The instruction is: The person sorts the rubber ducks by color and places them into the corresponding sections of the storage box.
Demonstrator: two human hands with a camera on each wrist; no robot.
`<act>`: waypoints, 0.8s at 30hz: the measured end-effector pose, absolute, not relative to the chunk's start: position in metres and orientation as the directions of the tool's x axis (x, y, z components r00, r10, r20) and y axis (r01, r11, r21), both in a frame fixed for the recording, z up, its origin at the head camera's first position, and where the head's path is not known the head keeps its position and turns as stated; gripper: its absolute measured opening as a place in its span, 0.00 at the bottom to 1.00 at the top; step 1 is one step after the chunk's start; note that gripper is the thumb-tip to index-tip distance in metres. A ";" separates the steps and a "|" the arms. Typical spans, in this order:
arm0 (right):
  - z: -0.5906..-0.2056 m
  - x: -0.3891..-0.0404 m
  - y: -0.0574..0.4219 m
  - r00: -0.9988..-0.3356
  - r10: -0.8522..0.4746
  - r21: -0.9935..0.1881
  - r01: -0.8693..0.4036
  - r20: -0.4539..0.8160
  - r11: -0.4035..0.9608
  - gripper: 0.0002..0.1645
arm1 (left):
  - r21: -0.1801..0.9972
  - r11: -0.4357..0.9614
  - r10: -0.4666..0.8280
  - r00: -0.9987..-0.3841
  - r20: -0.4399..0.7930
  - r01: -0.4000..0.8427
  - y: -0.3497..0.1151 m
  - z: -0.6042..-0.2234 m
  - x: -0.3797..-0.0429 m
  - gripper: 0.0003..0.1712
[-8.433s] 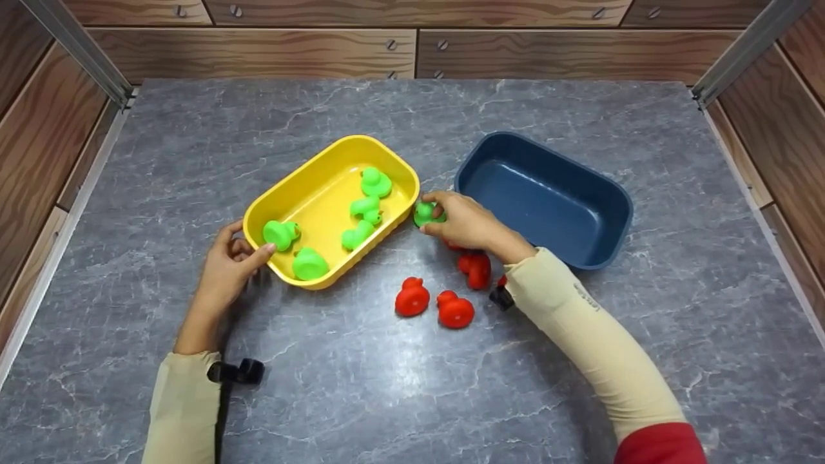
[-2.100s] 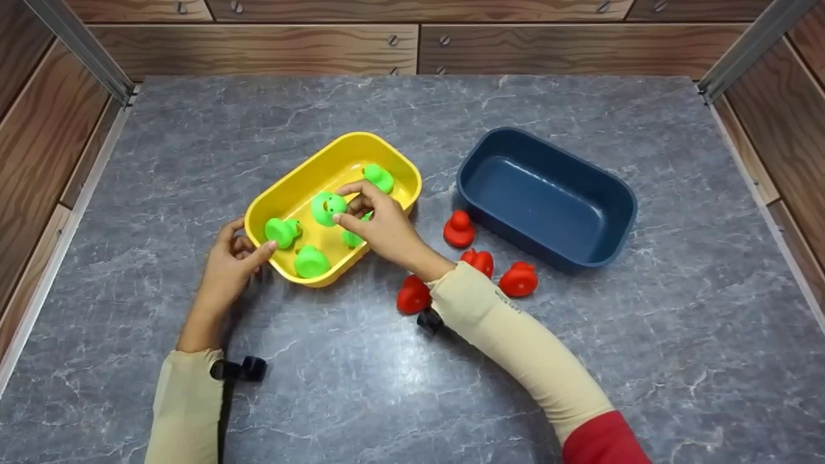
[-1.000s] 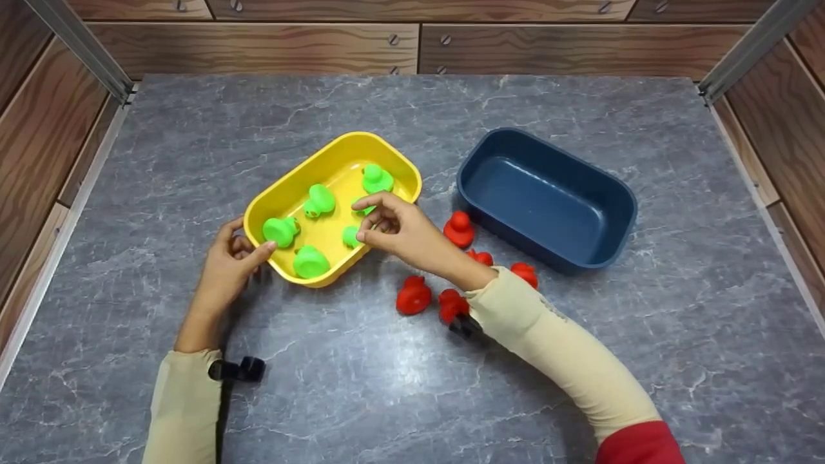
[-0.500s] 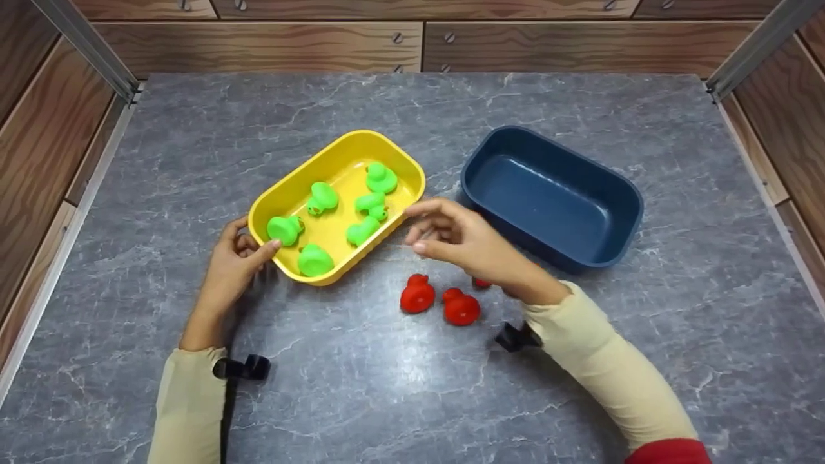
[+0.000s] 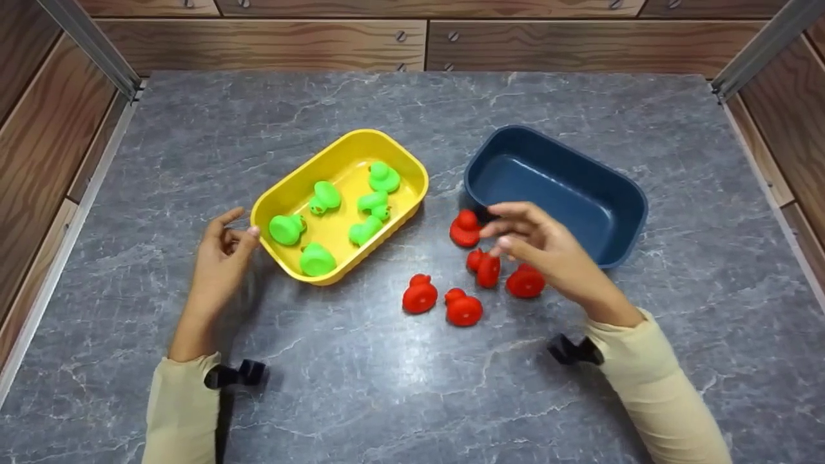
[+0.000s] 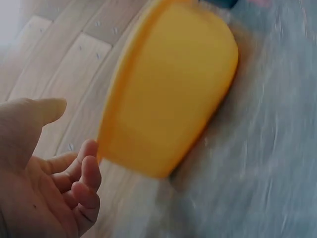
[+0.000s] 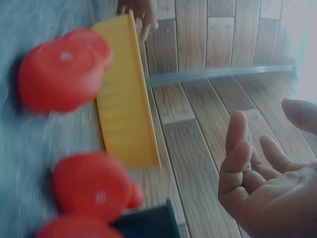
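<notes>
Several green rubber ducks point(image 5: 317, 260) lie inside the yellow bin point(image 5: 283, 265), some tipped over. At the bin's left end is my left hand point(image 5: 222, 261), loosely bent, holding nothing; in the left wrist view its thumb stands apart from the yellow wall. My right hand point(image 5: 548, 254) hovers over the near side of the navy bin point(image 5: 619, 183), fingers relaxed and nothing between them. Several red rubber ducks point(image 5: 419, 295) lie loose on the table in front of the navy bin, some of them beside and below the right fingers. No ducks show in the visible part of the navy bin.
Both bins stand angled on the grey marbled table point(image 5: 361, 399), with a gap between them. Wood-patterned panels point(image 5: 258, 45) enclose the back and sides. A black wrist mount point(image 5: 235, 374) sits on the left sleeve, another on the right.
The right hand set a green duck down in the yellow bin, then moved right over the red ducks to the navy bin. The left hand has let go of the yellow bin's rim.
</notes>
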State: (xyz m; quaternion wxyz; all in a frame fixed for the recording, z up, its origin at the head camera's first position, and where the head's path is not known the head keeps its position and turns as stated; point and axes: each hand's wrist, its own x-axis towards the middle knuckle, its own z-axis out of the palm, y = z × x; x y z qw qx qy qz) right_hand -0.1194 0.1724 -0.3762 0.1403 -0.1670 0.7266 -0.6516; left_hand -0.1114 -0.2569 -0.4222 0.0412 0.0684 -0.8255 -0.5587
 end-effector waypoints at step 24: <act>-0.377 -0.092 0.264 -0.939 -0.247 -0.968 -0.249 0.240 0.005 0.23 | 0.917 0.311 0.279 -0.946 0.164 0.250 -0.168 -0.401 -0.069 0.29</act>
